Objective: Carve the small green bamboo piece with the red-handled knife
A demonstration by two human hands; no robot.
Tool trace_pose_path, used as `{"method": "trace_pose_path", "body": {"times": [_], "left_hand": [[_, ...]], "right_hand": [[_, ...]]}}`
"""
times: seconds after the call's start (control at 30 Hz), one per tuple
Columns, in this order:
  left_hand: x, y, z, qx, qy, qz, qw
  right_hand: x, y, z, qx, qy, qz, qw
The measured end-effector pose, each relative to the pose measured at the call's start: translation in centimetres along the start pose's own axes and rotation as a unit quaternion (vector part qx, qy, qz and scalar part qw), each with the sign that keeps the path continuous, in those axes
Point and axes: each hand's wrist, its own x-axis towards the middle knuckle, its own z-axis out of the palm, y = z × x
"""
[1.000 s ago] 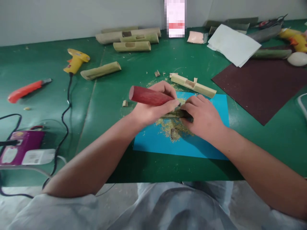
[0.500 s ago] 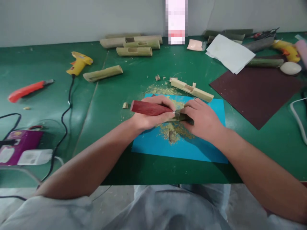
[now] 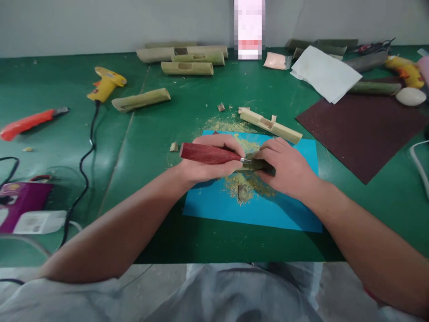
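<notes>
Here's the bamboo piece [image 3: 248, 166] at the centre of the frame, greenish-brown, a dark hollow end showing by the right hand [image 3: 284, 167], and the red-handled tool [image 3: 209, 153] now lies flatter than a second ago, its metal tip in plain view at the bamboo. The left hand [image 3: 211, 163] has its fingers curled closed round that handle; the right hand's fingers are bent in, thumb below, gripping the bamboo. Beneath them, yellowish shavings [image 3: 241, 192] spread over the blue sheet [image 3: 208, 203], and just above, a pale notched bamboo tube [image 3: 283, 130] lies aslant.
</notes>
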Motion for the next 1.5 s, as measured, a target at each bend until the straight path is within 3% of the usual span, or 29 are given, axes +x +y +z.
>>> {"method": "trace_pose_path", "body": {"times": [0.6, 0.9, 1.5], "left_hand": [[-0.43, -0.62, -0.38, -0.016, -0.034, -0.011, 0.999], [-0.51, -0.55, -0.01, -0.029, 0.002, -0.023, 0.999], [-0.56, -0.74, -0.08, -0.024, -0.013, -0.031, 0.999]], "right_hand": [[-0.08, -0.17, -0.02, 0.014, 0.013, 0.005, 1.0], [-0.06, -0.17, -0.04, 0.03, 0.007, 0.016, 0.999], [-0.05, -0.22, 0.11, 0.026, 0.011, 0.028, 0.999]]}}
